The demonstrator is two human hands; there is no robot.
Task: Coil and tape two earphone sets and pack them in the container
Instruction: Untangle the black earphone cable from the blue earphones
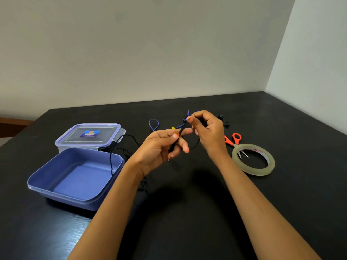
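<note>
Left hand (161, 145) and right hand (207, 131) pinch the black earphone cable (176, 140) above the table (187, 203), beside the open blue container (75, 175)

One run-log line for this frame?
left hand: holds black cable | right hand: pinches blue cable | container: empty | tape: unused

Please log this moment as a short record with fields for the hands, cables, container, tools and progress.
left hand: pinching a black cable
right hand: pinching the cables from above, blue cable among them
blue tray: open on the black table, nothing inside; black cable draped over its right rim
lidded clear box: behind the tray, closed
tape roll: flat, right of the hands
orange scissors: blades reach under the roll
progress: no coil taped or packed yet
</note>
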